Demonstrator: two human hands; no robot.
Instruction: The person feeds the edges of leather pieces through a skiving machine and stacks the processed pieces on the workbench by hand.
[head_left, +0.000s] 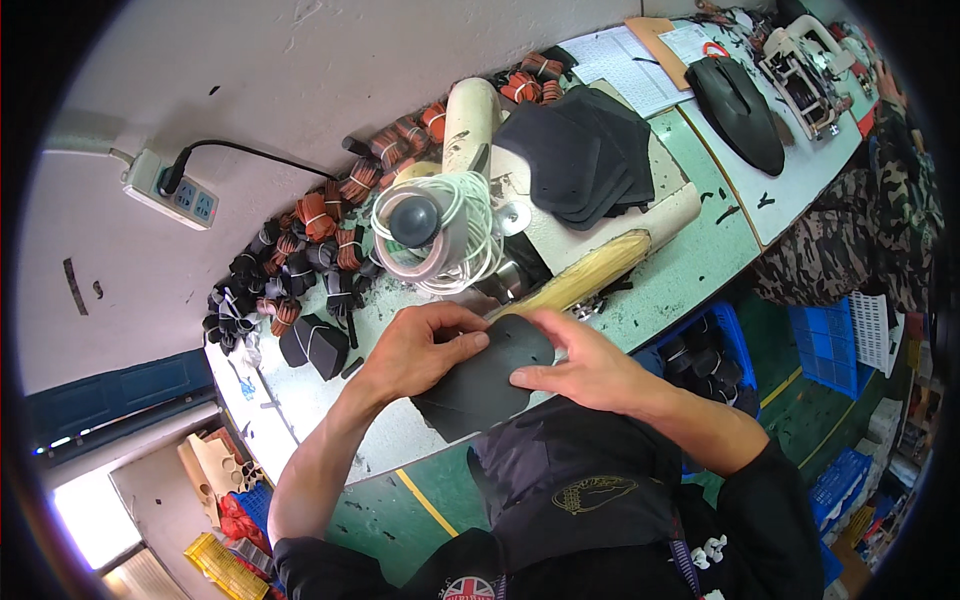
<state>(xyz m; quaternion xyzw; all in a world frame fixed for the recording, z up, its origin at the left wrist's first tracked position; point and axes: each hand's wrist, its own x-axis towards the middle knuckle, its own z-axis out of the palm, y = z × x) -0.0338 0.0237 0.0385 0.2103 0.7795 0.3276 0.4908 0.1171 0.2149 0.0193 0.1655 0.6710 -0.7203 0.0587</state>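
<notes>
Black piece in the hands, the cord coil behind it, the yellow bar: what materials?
Black piece: looks like leather or synthetic sheet, matte, thin and flat-cut; both hands, left and right, press it flat. Cord coil: white thread or twine, wound in loose strands. Yellow bar: possibly wood or tape-wrapped, with a dull, streaked surface; can't tell for sure.

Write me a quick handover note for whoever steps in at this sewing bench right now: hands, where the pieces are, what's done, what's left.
Left hand: pressing the upper left of the black cut piece, fingers curled on its top edge.
Right hand: flat on the piece's right side, fingertips pinning it.
The piece lies on the table edge in front of the sewing machine.
Stack of black cut pieces sits on the machine bed; bundled black and orange straps lie along the wall.
Done: cannot tell; no stitching shows on the held piece.
Left: the stack looks untouched.
</notes>
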